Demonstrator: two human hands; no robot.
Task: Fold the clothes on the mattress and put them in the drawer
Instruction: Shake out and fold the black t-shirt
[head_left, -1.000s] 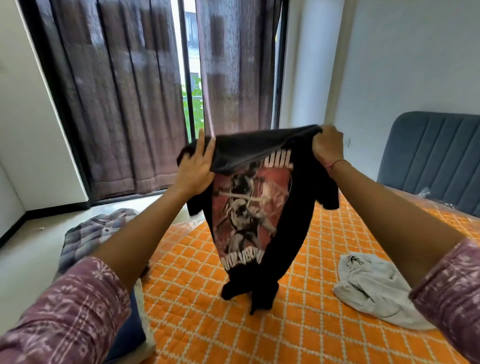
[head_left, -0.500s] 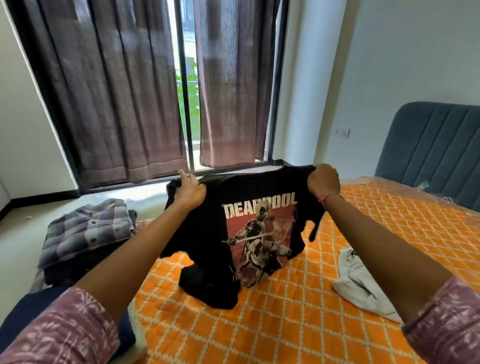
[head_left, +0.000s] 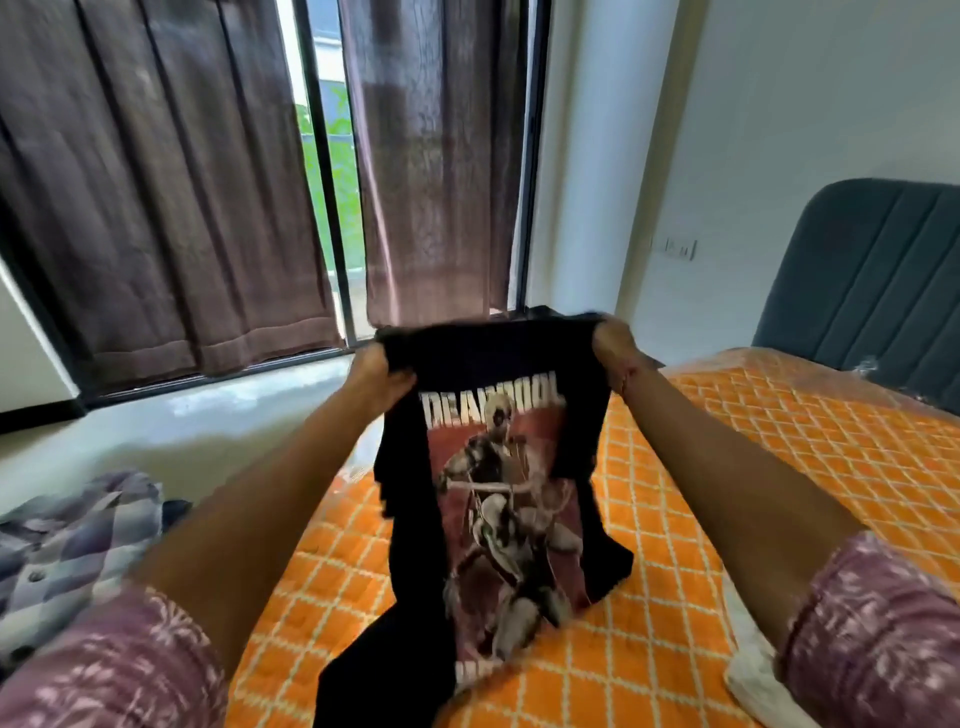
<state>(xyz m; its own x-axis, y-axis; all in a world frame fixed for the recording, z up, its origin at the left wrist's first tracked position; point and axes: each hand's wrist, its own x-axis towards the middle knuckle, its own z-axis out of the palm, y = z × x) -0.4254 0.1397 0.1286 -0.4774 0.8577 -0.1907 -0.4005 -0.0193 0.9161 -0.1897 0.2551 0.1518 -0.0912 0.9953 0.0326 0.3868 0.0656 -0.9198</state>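
Note:
A black T-shirt (head_left: 498, 499) with a red and white printed figure hangs in front of me over the orange quilted mattress (head_left: 753, 452). My left hand (head_left: 376, 379) grips its left shoulder and my right hand (head_left: 615, 356) grips its right shoulder, both with fingers curled round the cloth. The shirt's print faces me and its lower hem lies on the mattress near me. A white garment (head_left: 748, 675) lies crumpled on the mattress under my right forearm, partly hidden. No drawer is in view.
A plaid shirt (head_left: 72, 540) lies on a pile at the left, beside the mattress. Dark curtains (head_left: 156, 208) hang over a window ahead. A blue padded headboard (head_left: 872, 280) stands at the right. Pale floor lies between mattress and window.
My hands have pulled the shirt up and closer to me, so it hangs longer and straighter, and the view has tilted and shifted nearer the mattress.

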